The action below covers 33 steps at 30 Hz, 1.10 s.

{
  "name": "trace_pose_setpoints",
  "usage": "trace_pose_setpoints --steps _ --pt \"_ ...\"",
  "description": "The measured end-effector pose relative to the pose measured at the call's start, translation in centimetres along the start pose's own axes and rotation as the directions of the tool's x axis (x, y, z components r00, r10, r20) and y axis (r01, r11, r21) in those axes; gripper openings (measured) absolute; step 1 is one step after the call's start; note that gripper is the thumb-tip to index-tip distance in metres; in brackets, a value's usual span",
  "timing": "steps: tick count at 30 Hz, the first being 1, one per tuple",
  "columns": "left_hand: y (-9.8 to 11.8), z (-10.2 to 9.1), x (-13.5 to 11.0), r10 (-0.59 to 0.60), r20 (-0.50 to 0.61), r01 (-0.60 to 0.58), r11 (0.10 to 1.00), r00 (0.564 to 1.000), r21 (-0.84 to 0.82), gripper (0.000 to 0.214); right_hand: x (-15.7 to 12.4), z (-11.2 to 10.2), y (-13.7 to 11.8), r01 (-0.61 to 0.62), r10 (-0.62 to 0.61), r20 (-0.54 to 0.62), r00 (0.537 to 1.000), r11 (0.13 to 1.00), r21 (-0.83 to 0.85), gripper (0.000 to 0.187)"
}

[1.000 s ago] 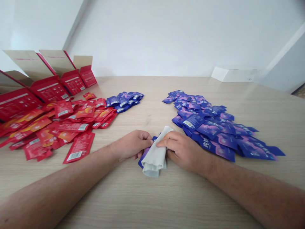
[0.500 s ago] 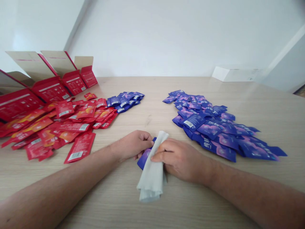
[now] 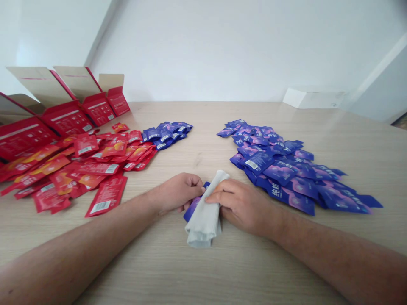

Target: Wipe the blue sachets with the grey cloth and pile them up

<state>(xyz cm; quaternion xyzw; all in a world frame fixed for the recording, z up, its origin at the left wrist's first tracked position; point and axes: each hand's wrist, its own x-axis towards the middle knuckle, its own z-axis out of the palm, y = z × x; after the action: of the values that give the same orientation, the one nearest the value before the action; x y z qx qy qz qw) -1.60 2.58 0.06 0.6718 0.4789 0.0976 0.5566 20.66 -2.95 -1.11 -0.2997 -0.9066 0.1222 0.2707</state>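
Open red cartons (image 3: pixel 68 120), flaps raised, stand at the far left end of my light wood table (image 3: pixel 203 271), beside a loose spread of red sachets (image 3: pixel 92 169). Just past the red, a smaller heap of blue sachets (image 3: pixel 167 135) lies toward the far side. At centre, my left hand (image 3: pixel 177 193) is closed on the edge of a single blue sachet (image 3: pixel 192 209), which lies partly under a folded pale cloth (image 3: pixel 204 220). My right hand (image 3: pixel 243 206) grips that cloth from the other side, its fingers (image 3: pixel 221 189) wrapped over the top, the two hands close together with the cloth between them. To the right, a larger pile of blue sachets (image 3: pixel 286 173) fans out just beside my right hand, and a white box (image 3: pixel 313 98) sits beyond the table's far edge.
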Motion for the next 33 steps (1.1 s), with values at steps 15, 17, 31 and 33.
trace_pose_setpoints --steps 15,17,31,33 --pt "0.20 -0.03 -0.14 -0.014 0.014 0.014 1.000 1.000 0.002 0.024 0.00 -0.01 0.04 -0.034 0.034 -0.009 0.999 0.999 -0.007 0.038" --pt "0.28 -0.04 -0.16 -0.007 0.014 0.007 1.000 1.000 0.010 0.024 0.03 0.03 -0.25 0.039 -0.039 0.016 0.999 0.999 0.001 0.034" --pt "0.19 -0.16 -0.10 0.013 0.012 -0.013 1.000 1.000 0.012 0.025 0.16 -0.07 -0.58 0.061 -0.061 0.028 0.998 0.998 -0.003 0.032" --pt "0.18 -0.14 -0.12 0.007 0.010 -0.007 1.000 1.000 0.011 0.026 0.15 -0.17 -0.42 -0.004 0.004 0.014 1.000 1.000 -0.006 0.035"
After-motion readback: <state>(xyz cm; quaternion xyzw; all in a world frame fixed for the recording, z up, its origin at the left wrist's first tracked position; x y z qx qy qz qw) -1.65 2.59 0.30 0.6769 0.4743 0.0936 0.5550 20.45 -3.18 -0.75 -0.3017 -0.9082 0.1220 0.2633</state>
